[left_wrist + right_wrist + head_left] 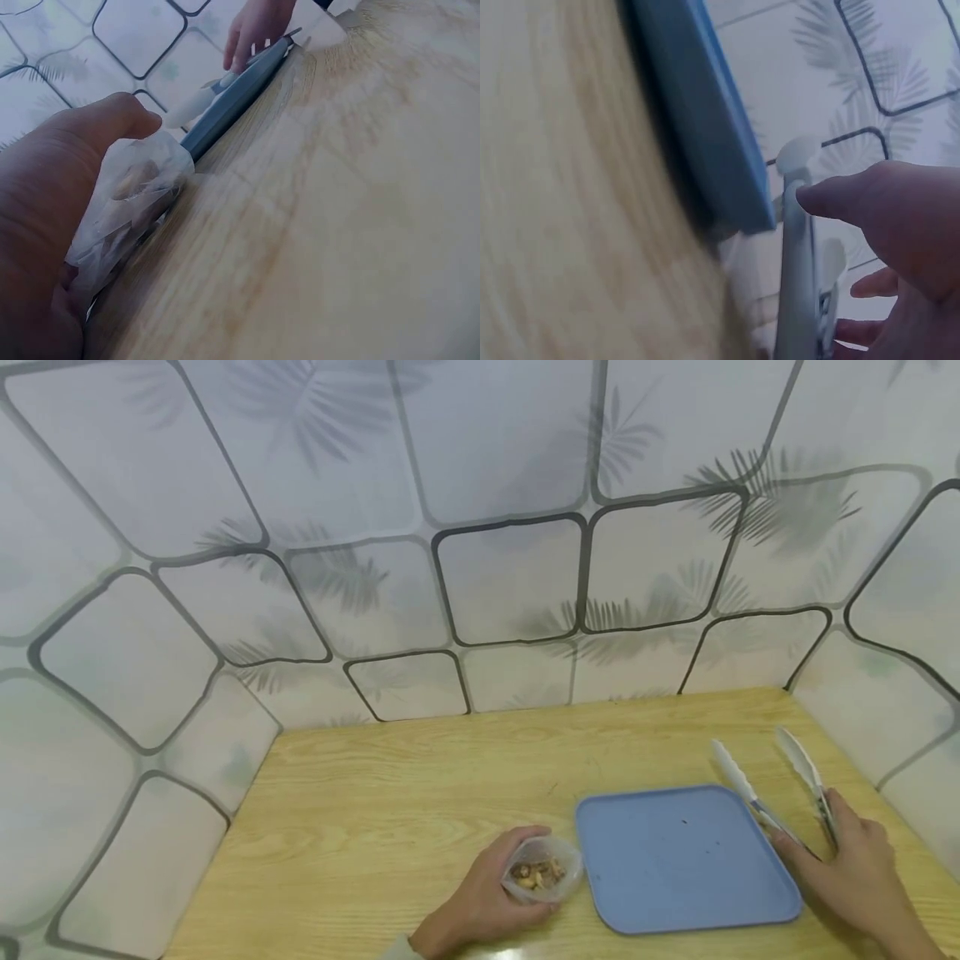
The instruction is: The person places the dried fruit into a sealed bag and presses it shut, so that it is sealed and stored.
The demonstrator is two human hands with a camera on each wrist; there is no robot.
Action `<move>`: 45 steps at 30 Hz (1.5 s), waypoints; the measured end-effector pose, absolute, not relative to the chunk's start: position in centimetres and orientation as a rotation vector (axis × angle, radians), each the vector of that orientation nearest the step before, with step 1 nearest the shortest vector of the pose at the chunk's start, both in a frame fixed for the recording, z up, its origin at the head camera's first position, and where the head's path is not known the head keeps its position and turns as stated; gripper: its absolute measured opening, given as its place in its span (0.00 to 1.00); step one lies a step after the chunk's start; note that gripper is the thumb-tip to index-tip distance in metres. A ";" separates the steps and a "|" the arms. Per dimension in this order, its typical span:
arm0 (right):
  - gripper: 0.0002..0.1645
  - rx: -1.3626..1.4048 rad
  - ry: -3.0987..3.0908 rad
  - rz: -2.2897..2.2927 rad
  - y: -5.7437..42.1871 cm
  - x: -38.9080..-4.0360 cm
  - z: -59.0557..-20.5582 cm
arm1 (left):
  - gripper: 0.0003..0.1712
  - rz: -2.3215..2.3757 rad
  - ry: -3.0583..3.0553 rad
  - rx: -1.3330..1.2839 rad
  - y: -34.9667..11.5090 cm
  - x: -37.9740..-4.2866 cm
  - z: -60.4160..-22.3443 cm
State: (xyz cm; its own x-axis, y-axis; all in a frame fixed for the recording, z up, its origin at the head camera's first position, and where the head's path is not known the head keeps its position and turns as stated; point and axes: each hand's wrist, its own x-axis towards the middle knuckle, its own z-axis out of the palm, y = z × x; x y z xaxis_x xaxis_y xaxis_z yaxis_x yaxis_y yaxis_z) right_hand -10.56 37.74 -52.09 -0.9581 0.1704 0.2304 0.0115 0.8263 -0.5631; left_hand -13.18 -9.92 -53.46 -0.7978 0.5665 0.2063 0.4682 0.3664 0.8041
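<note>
My left hand [480, 893] grips a small clear plastic container [572, 862] by its sides, thumb in front and fingers behind. Brown and yellowish food pieces [536, 875] lie inside it. In the left wrist view the container [135, 180] looks thin and creased, low over the table. On the right, my right hand [858, 868] holds a pair of tongs [737, 772] with pale tips, its two arms spread apart and pointing away from me. The right wrist view shows the thumb against one arm of the tongs [795, 277]. Nothing sits between the tips.
A blue rectangular tray [675, 860] lies between the two hands, with a few small dark specks on it. The wood-grain table [375, 810] meets patterned walls [517, 585] at the back and both sides.
</note>
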 end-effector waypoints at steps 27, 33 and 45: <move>0.49 0.582 -2.399 0.902 27.6 -10.5 -48.6 | 0.42 1.632 2.398 0.980 -10.2 -14.1 -50.4; 0.47 0.708 -2.381 0.887 25.3 -10.7 -48.6 | 0.43 1.696 2.355 0.981 -10.4 -14.1 -48.7; 0.44 0.814 -2.396 0.903 21.7 -10.8 -45.8 | 0.34 1.748 2.389 1.071 -10.6 -14.1 -45.8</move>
State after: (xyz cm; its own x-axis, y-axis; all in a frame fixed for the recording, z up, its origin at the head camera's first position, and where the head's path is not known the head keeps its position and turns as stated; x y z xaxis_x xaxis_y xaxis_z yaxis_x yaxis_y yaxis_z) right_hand -10.79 21.72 -45.79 -0.7241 -0.3656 0.5849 -0.6607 0.6113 -0.4358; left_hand -14.11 -10.57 -45.76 -0.7683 0.5130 0.3828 0.5201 0.1518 0.8405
